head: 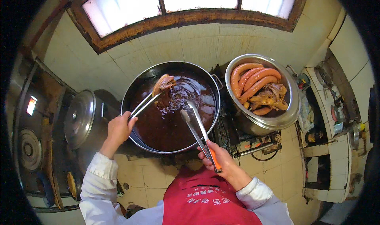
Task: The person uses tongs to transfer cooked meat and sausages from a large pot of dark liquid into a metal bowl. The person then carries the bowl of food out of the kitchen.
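My left hand (pixel 120 129) grips a pair of metal tongs (pixel 144 107), whose tips hold a piece of cooked meat (pixel 162 84) over the left part of a wide metal pot (pixel 218 106). Dark brown broth (pixel 166 130) fills much of that pot, with ripples right of the meat. In my right hand (pixel 221 159) are metal tongs with orange on the handle (pixel 198 127); their tips are spread apart over the broth with nothing between them. To the right, a steel basin (pixel 292 97) holds several long sausages (pixel 255 85) and browned meat pieces (pixel 271 97).
The basin rests on another metal pot (pixel 255 127) beside the stove's burner parts (pixel 261 148). A large lidded pot (pixel 80 118) stands at the left. Behind the broth pot rises a tiled wall (pixel 199 44) below a wood-framed window (pixel 202 17). Shelves with utensils (pixel 335 106) line the right.
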Demonstrator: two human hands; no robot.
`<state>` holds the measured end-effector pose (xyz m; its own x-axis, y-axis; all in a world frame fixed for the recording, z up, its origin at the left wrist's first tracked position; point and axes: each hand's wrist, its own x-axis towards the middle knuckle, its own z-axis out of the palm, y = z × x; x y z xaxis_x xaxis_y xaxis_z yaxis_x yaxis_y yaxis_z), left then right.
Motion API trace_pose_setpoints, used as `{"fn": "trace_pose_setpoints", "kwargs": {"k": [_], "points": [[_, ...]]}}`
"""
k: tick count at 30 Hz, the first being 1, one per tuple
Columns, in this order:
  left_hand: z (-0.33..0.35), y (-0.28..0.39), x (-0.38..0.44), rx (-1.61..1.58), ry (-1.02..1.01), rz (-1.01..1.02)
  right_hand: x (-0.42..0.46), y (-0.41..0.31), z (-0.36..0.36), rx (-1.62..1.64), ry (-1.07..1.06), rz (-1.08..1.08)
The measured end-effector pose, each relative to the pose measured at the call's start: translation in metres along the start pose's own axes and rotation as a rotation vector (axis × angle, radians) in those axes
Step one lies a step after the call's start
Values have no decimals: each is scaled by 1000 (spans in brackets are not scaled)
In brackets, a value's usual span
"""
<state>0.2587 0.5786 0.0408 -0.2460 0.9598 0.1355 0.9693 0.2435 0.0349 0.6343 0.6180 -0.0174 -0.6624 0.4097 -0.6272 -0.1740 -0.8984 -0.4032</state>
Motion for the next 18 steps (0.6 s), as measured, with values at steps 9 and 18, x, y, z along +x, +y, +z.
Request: {"fn": "trace_pose_setpoints", "kwargs": {"k": [9,18], "points": [[-22,27,-13,5,21,31,-15,5,-12,-61,-64,-17],[-114,110,24,72,79,189,-30,4,-41,-34,-90,-22]]}}
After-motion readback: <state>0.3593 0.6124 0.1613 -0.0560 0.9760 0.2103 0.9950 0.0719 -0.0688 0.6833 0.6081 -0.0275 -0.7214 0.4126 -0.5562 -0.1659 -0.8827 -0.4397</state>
